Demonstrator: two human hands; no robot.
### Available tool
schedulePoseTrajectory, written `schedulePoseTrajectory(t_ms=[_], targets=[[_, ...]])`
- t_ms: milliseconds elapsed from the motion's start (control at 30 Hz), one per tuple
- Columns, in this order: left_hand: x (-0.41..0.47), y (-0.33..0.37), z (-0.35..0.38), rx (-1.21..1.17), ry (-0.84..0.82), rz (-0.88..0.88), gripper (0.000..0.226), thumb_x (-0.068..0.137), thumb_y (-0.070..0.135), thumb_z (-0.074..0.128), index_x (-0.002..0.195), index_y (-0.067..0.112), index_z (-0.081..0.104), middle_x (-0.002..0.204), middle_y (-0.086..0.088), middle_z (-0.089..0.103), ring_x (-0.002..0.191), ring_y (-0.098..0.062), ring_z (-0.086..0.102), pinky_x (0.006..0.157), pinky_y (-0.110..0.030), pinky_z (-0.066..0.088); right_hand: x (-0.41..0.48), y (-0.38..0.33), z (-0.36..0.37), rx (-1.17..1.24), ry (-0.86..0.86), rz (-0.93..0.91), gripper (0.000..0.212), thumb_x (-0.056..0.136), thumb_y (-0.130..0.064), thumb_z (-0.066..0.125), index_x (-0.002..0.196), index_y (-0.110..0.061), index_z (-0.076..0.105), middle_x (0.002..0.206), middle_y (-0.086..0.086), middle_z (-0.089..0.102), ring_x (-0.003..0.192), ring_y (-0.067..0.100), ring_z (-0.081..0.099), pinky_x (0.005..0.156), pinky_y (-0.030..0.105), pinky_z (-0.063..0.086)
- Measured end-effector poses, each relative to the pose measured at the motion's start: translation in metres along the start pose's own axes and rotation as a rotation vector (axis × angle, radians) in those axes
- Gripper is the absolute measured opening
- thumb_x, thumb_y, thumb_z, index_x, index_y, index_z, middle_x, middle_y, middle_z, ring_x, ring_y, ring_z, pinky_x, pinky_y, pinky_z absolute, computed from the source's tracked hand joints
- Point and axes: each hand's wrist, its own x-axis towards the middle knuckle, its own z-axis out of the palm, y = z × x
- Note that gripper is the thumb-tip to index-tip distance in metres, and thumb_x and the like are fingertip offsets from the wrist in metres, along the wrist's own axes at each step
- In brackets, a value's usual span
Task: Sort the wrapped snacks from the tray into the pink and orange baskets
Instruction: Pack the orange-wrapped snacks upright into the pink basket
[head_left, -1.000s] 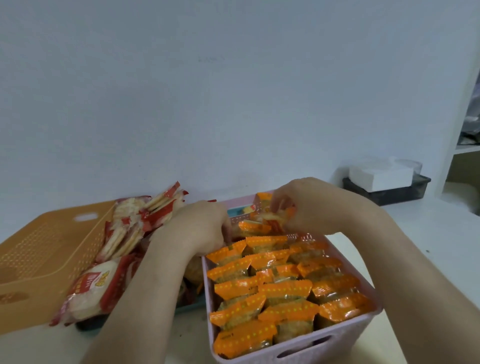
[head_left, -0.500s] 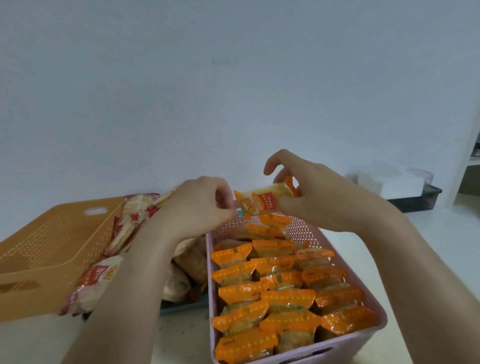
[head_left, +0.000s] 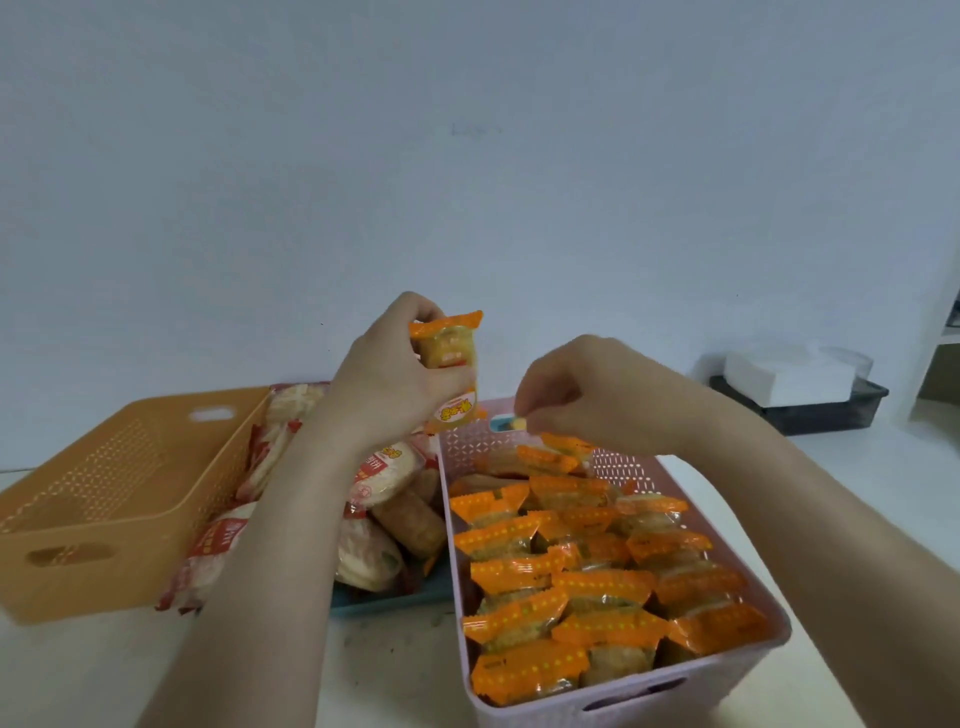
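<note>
My left hand (head_left: 384, 384) is raised above the tray and grips an orange-wrapped snack (head_left: 449, 358), held upright. My right hand (head_left: 602, 395) hovers over the far end of the pink basket (head_left: 737, 670), its fingers pinched together with nothing visible in them. Several orange-wrapped snacks (head_left: 582, 587) lie in rows in the pink basket. At the left, the orange basket (head_left: 104, 499) shows no snacks inside. Between the baskets, the blue tray (head_left: 384, 603) holds red-and-white wrapped snacks (head_left: 374, 478), partly hidden by my left forearm.
A black tray with a white stack of napkins (head_left: 795, 379) stands at the back right by the wall. A shelf edge (head_left: 953, 332) shows at the far right. The white table (head_left: 363, 675) runs under everything.
The orange-wrapped snack, held between both hands before, is now in my left hand alone and turned upright. My right hand has let go and dropped toward the pink basket's far end.
</note>
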Motion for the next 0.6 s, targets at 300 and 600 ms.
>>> schedulePoseTrajectory(t_ms=[300, 600], targets=[[-0.004, 0.001, -0.009, -0.024, -0.108, -0.005, 0.038, 0.073, 0.017, 0.083, 0.094, 0.027, 0.052, 0.091, -0.001, 0.068, 0.077, -0.026, 0.068, 0.071, -0.046, 0.059, 0.039, -0.034, 0.03, -0.78, -0.521, -0.041, 0.033, 0.089, -0.059, 0.048, 0.092, -0.029, 0.062, 0.116, 0.001, 0.054, 0.116, 0.023, 0.038, 0.095, 0.042, 0.044], [-0.001, -0.004, -0.005, -0.068, -0.201, 0.066, 0.029, 0.078, 0.039, 0.078, 0.091, 0.03, 0.055, 0.09, 0.005, 0.067, 0.078, -0.013, 0.066, 0.069, -0.031, 0.053, 0.035, -0.027, 0.032, -0.73, -0.485, -0.017, 0.024, 0.091, -0.039, 0.05, 0.106, -0.021, 0.058, 0.111, 0.0, 0.055, 0.113, 0.023, 0.039, 0.096, 0.037, 0.039]])
